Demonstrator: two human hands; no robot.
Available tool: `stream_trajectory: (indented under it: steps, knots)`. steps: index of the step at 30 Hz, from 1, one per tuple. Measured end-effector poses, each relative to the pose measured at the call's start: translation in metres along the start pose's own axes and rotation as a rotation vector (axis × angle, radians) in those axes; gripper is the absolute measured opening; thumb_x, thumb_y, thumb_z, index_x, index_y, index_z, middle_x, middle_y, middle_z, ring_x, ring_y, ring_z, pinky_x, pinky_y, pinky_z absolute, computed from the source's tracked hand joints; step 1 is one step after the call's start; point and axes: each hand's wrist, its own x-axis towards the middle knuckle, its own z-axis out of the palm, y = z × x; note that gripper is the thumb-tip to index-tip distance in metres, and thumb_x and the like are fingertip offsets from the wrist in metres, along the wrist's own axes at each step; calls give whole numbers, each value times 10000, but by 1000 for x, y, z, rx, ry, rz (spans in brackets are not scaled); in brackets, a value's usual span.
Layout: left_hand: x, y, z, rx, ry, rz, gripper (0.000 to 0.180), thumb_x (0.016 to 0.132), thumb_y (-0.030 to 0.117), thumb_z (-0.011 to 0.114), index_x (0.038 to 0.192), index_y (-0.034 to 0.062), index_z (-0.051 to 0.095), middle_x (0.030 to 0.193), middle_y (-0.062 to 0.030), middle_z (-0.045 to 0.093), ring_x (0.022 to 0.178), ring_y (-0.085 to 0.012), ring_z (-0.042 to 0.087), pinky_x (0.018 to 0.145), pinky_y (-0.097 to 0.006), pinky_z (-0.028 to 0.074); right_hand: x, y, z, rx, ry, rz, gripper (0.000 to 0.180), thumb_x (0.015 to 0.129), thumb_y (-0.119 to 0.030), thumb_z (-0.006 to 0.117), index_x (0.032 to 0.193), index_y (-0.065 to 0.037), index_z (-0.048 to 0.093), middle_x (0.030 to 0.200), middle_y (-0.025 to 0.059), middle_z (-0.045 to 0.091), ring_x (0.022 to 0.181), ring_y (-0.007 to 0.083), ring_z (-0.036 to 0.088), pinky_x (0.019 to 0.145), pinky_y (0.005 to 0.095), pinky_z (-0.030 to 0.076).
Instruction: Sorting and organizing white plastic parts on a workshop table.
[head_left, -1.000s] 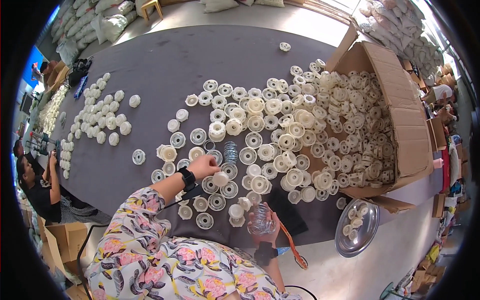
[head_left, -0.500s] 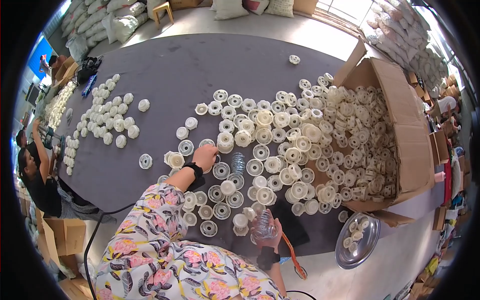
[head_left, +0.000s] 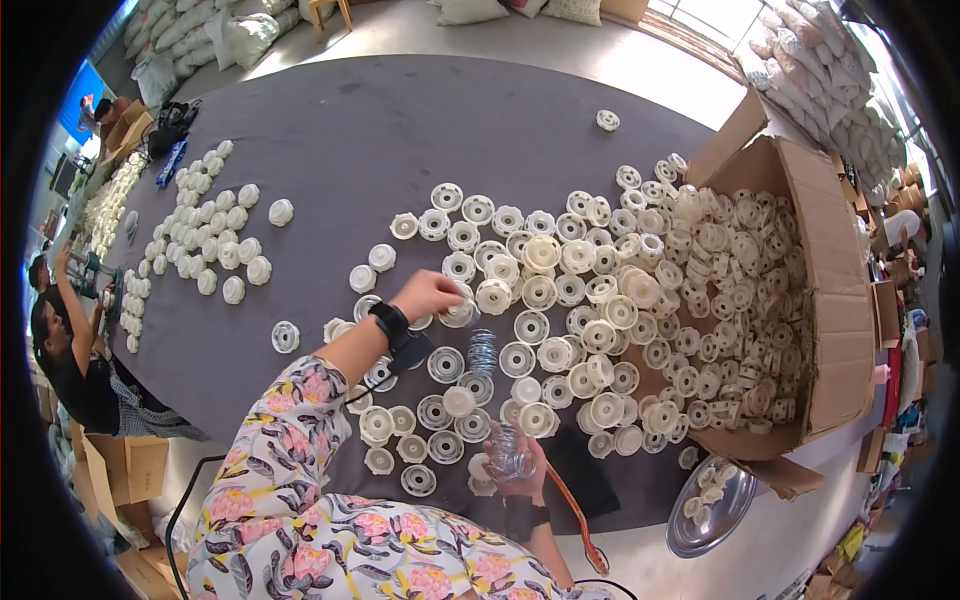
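My left hand (head_left: pixel 428 294) hovers over the pale plastic wheel-shaped parts at the table's middle. Its fingers are pinched together right over one wheel part (head_left: pixel 459 315); anything between them is too small to make out. Near the front edge my right hand (head_left: pixel 527 478) is closed around a bundle of thin shiny metal rings (head_left: pixel 508 454). A second stack of metal rings (head_left: pixel 482 352) lies on the table between the two hands. Round it sit several wheel parts (head_left: pixel 517 359) with hollow faces up, and a smooth white cap-like piece (head_left: pixel 459 402) rests on top of some.
On the right, a tipped cardboard box (head_left: pixel 840 290) spills many wheel parts onto the grey tabletop (head_left: pixel 330 120). A metal tray (head_left: pixel 735 510) with a few parts stands at front right. White parts (head_left: pixel 205 225) cluster at left. Beyond the left edge a co-worker (head_left: pixel 75 350) works.
My left hand has lifted slightly and shifted right, over another wheel part. My right hand, with the metal rings, has moved a little left. The view has shifted slightly.
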Motion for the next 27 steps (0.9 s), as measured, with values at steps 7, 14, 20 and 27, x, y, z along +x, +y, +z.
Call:
stream_trajectory:
  steps: [7,14,20,27]
  knots:
    - [4,-12,107,572,-152,343,192,740,171,667,893,58,687,818,-91,642,726,-223,620,683,-329,494,9,-10,7,27,35,-27,391,942,-336,354,1275,-156,457,1297,118,467,998,327,570,710,475,544]
    - [-13,-11,103,641,-6,413,201,718,177,671,890,82,628,873,-84,570,840,-257,586,723,-358,475,-8,-19,-5,-79,4,-127,465,924,-324,415,1348,-136,379,1328,122,441,1003,331,571,698,465,554]
    - [-55,-17,91,786,-147,691,228,691,167,692,896,96,623,964,-77,576,921,-257,564,771,-362,462,-7,-24,-6,-41,9,-128,505,917,-317,442,1367,-107,351,1352,133,421,985,310,585,696,435,555]
    - [-76,1,126,144,-798,271,395,768,198,715,1112,64,574,1094,-66,584,951,-158,567,792,-301,481,-5,-34,8,-174,153,27,482,899,-307,435,1303,-44,423,1160,123,563,905,263,612,635,393,530]
